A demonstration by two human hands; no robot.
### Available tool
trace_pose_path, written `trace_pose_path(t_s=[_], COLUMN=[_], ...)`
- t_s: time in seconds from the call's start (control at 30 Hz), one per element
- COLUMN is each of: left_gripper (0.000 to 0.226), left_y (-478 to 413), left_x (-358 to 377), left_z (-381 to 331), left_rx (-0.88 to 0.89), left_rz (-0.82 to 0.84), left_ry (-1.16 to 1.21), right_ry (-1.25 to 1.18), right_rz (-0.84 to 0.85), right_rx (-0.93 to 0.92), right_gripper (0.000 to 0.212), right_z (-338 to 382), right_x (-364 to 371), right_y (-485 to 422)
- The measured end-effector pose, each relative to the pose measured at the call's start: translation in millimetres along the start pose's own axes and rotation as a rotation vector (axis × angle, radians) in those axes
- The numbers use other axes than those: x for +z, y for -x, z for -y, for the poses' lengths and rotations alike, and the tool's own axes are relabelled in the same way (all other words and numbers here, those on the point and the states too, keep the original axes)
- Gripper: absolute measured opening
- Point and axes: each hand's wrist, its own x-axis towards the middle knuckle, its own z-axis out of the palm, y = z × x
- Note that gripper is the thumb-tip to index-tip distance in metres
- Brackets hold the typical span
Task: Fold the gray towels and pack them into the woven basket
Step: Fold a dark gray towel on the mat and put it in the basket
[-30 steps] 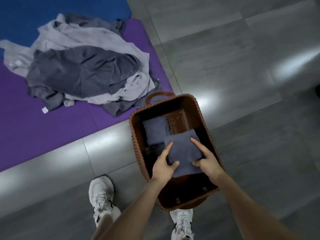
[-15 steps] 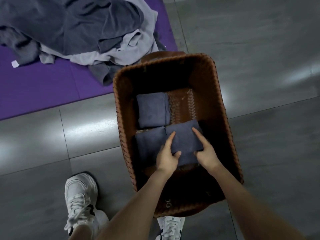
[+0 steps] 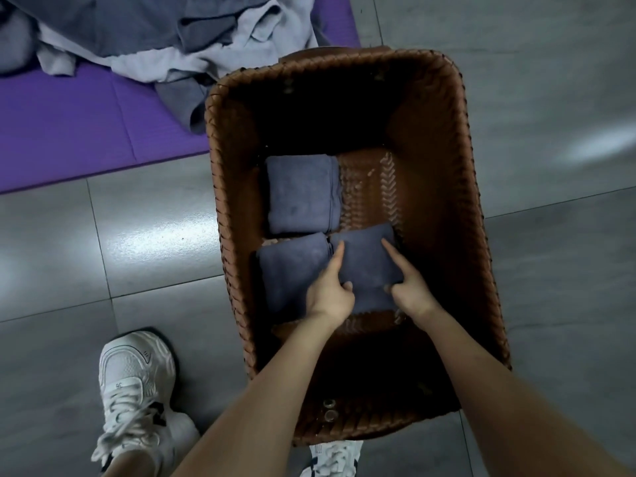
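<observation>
Gray floor tiles [image 3: 550, 80] run under everything. The left hand [image 3: 328, 292] and right hand [image 3: 411, 292] each grasp a folded gray towel [image 3: 366, 263] by its near side, forefinger stretched flat on top, thumb pressed to the cloth, other fingers hidden. The towel is down at the bottom of the woven basket [image 3: 444, 215], near right, touching a second folded towel [image 3: 292, 270] on its left. A third folded towel [image 3: 303, 194] lies beyond, far left. Behind the basket, unfolded towels [image 3: 155, 32] are heaped on a purple mat [image 3: 86, 132]. A white sneaker [image 3: 134, 380] stands left of the basket.
</observation>
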Motion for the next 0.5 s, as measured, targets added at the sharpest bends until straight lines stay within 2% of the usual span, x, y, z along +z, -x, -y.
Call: trace_pose_path(t_s=[0.1,0.17,0.4,0.5], left_gripper=[0.067,0.065,0.07,0.073], left_y=[-2,-2,37,71], left_x=[-6,-6,-23,-48], left_z=[7,9,-23,-41], left_rx=[-0.033,-0.056,-0.1,-0.097], left_rz=[-0.028,-0.012,0.067,0.065], left_ry=[0.062,0.098,0.38,0.44], right_ry=[0.137,0.279,0.648,0.531], right_rz=[0.063,0.049,-0.011,-0.036], right_rx=[0.049,0.021,0.078,0.097], right_gripper=[0.061,0.071,0.078,0.079], right_z=[-5,-9,25,55], right_x=[0,1,5,3], right_y=[2,3,39,64])
